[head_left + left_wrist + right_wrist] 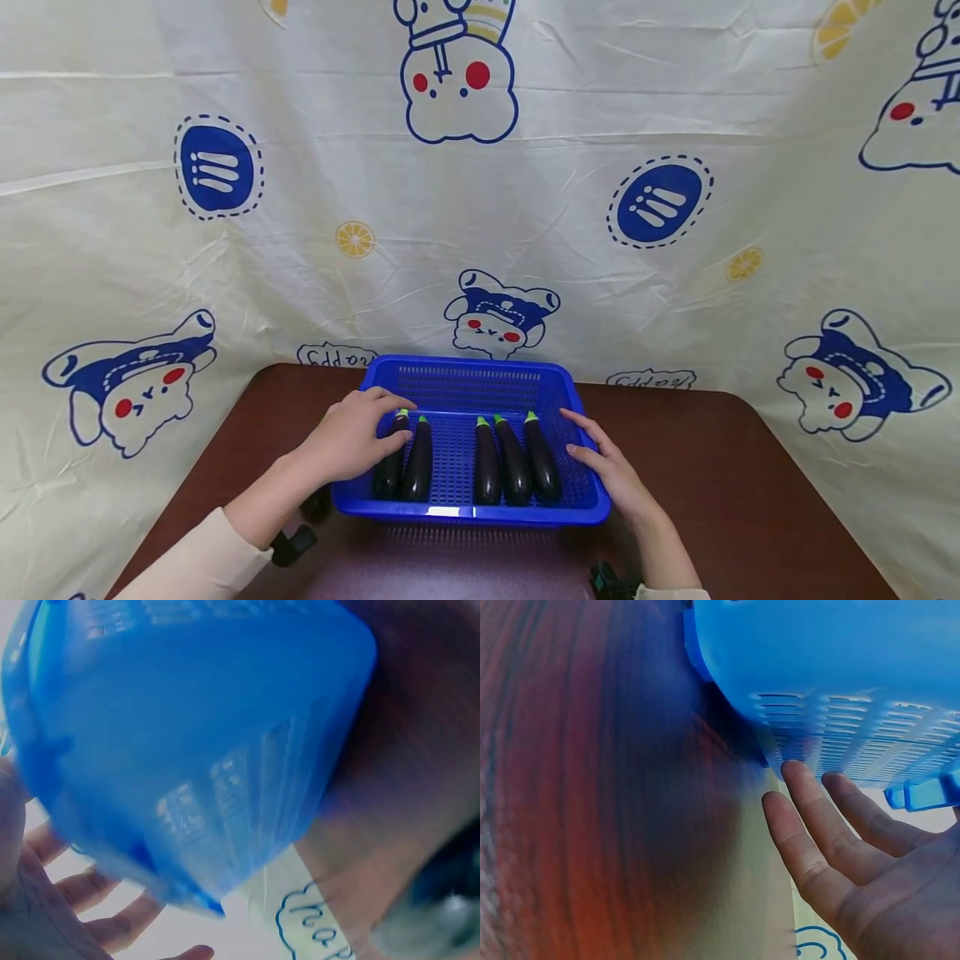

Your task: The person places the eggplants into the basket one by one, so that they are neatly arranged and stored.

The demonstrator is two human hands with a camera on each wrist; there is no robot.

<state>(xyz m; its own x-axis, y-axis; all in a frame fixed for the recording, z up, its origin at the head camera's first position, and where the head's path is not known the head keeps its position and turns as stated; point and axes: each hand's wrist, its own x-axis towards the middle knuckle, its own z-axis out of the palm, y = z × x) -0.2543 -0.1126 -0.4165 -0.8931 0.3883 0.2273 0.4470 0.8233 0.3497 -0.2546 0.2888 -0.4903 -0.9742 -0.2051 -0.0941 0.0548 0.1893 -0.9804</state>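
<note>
A blue plastic basket (pixel 450 510) sits on the brown table, its walls perforated. Inside lie several dark eggplants with green tops: two at the left, including one long eggplant (pixel 417 462), and three at the right around a middle eggplant (pixel 513 467). My left hand (pixel 360 429) reaches over the left rim, thumb and forefinger spread above the leftmost eggplant (pixel 387 471) and partly covering it. In the left wrist view its other fingers (pixel 124 922) are spread beyond the basket's wall. At the right rim is my right hand (pixel 611 467), with loosely straight fingers (pixel 810 787) right at the outer wall.
The brown table (pixel 697 475) extends on both sides of the basket. A pale printed cloth (pixel 300 208) hangs behind the table and at its sides. Dark devices are worn at both wrists, one on the left wrist (pixel 294 546).
</note>
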